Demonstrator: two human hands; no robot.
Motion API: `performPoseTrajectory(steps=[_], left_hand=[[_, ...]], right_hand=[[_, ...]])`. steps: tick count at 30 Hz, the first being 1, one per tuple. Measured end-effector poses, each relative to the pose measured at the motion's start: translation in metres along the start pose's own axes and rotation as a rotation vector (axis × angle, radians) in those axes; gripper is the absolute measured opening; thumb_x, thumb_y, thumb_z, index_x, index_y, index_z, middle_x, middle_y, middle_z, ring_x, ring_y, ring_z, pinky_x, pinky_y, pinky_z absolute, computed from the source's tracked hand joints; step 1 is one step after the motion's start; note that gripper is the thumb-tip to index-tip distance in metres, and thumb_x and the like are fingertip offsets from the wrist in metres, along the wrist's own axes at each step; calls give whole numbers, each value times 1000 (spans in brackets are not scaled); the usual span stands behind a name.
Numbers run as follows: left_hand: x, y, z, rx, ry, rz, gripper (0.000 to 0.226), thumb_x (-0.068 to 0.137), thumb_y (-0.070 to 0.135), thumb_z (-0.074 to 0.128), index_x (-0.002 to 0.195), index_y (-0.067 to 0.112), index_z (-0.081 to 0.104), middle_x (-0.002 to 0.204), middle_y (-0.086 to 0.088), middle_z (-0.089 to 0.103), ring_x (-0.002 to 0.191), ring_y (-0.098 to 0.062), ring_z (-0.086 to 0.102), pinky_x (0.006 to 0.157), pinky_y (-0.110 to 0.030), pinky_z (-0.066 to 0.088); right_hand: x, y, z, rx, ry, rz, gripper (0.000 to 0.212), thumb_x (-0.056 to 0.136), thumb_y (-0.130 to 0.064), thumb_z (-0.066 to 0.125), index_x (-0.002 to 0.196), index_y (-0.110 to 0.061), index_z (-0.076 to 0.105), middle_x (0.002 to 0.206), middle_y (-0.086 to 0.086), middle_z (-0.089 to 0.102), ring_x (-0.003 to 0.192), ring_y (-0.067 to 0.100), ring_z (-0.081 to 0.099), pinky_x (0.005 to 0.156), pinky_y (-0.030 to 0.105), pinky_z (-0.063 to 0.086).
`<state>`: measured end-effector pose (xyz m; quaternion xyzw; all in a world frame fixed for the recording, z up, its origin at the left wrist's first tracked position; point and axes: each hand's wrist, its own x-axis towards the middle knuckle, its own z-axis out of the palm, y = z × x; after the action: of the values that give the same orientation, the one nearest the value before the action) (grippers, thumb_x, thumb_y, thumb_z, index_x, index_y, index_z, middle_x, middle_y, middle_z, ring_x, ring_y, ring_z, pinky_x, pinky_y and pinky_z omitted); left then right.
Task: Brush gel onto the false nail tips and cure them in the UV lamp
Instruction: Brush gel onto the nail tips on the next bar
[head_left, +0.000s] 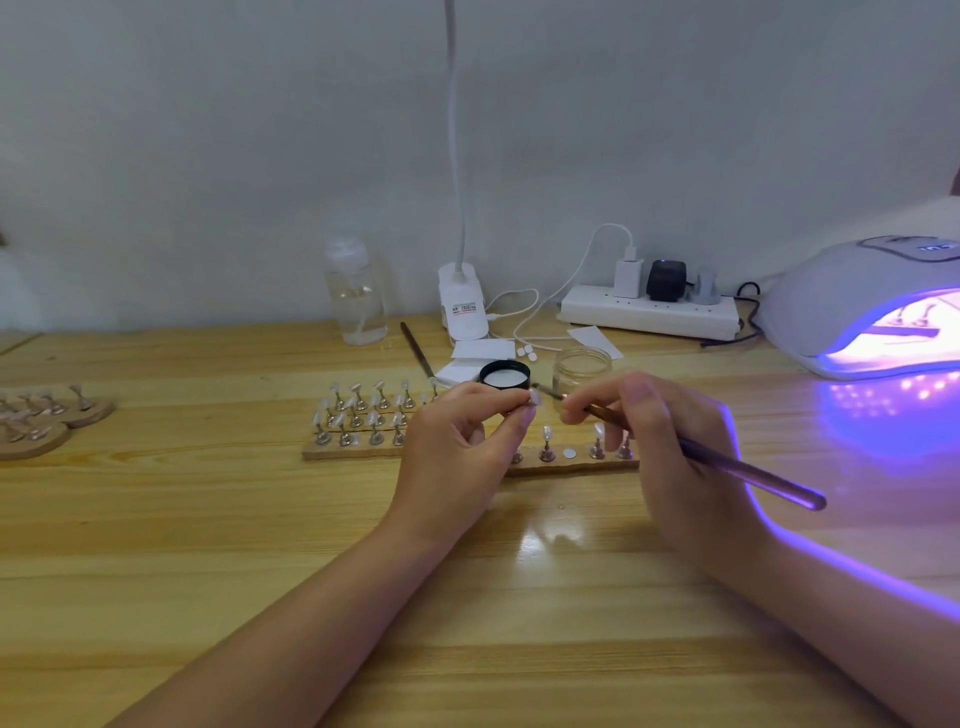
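Left hand (457, 441) pinches nail tip (534, 399).

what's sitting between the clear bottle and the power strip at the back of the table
In the head view, the white lamp base and its loose white cable lie between the bottle and the power strip.

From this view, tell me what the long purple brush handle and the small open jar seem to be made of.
Long purple brush handle: probably lacquered or anodised metal, given its glossy metallic sheen; coated wood is possible. Small open jar: clear glass or plastic, since it is see-through.

Pale wall (208, 130), wooden table (208, 519)
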<state>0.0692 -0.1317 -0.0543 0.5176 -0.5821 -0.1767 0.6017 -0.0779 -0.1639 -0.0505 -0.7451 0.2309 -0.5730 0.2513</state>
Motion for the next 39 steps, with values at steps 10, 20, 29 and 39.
performPoseTrajectory(steps=[10,20,29,39], left_hand=[[0,1,-1,-11,-12,-5,29,78,6,68,78,35,67,77,14,64,42,2,42,46,-6,32],[0,2,0,-8,-5,4,32,77,4,69,76,36,66,74,16,62,42,3,43,46,-6,31],[0,1,-1,32,-12,23,27,77,6,69,79,33,68,77,16,63,42,0,39,47,-8,32],[0,0,-1,36,-18,39,23,77,5,69,81,28,69,75,16,63,41,1,38,46,-6,28]], right_hand=[[-1,-1,-2,-23,-14,3,38,88,-33,33,73,-21,65,66,-9,63,59,-2,56,56,10,37],[-1,1,-2,11,4,13,39,89,-34,31,73,-25,65,67,-9,65,58,0,56,56,13,39],[-2,2,-1,83,37,13,41,90,-33,31,72,-22,65,64,-5,65,57,0,56,56,12,40],[-1,2,-2,75,35,6,40,91,-33,31,73,-24,65,67,-6,66,57,0,57,56,14,42]])
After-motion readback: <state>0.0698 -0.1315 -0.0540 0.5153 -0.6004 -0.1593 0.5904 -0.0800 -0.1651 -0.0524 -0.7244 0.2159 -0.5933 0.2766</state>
